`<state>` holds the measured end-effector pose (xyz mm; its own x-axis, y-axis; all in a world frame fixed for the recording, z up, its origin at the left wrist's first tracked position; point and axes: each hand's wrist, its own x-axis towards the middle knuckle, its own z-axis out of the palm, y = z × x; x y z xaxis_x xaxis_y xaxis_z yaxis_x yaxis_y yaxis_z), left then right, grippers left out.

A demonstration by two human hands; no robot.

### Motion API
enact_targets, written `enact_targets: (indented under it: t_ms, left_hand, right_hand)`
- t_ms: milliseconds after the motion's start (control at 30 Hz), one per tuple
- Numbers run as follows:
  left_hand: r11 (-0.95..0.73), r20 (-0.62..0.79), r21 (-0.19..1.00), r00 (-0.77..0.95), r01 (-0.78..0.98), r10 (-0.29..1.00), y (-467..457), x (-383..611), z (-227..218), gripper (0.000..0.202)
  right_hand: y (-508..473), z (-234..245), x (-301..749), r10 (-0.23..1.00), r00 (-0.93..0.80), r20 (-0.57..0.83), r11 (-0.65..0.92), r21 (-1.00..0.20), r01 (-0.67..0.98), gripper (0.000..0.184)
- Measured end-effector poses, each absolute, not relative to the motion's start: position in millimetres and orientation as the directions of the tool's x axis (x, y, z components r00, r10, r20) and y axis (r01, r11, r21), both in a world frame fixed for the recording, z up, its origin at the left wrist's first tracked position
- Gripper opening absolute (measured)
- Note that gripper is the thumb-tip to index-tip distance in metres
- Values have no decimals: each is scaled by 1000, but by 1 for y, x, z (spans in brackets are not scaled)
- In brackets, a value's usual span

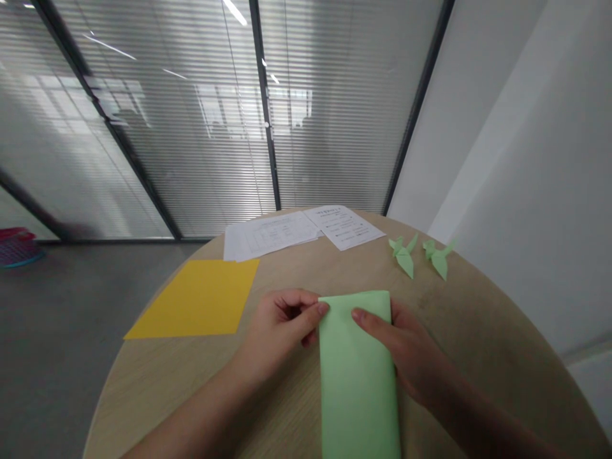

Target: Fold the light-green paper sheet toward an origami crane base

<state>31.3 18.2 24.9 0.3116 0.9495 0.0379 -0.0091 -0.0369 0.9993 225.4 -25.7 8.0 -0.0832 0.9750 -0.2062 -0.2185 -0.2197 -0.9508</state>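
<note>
A light green sheet of paper [358, 376], folded into a long upright strip, is held between both hands over the table. My left hand [289, 319] pinches its far left corner between thumb and fingers. On the opposite side, my right hand [406, 344] grips the right edge, its thumb lying flat on the paper's face and its fingers hidden behind. The strip's near end runs out of the bottom of the view.
The round wooden table [296, 275] bears a yellow paper sheet [196, 298] at left, printed white sheets [272, 233] at the back, and two green folded-paper birds, one [404, 256] left of the other [437, 258]. A basket [19, 247] stands on the floor.
</note>
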Motion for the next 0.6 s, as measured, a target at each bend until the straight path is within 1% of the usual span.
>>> enact_targets:
  t_ms: [167,467,600]
  left_hand:
    - [-28,28,1000,309,-5,951,17,33,25,25]
    - [-43,44,999,337,-12,941,18,32,26,25]
    - [-38,40,999,339,-12,940,18,32,26,24]
  right_hand:
    - [-24,8,226,976,-71,-208,-219,-948,-232,47]
    - [-27,11,227,978,-33,-208,-210,-959,-187,45]
    - [-27,12,227,976,-39,-214,-218,-956,-198,47]
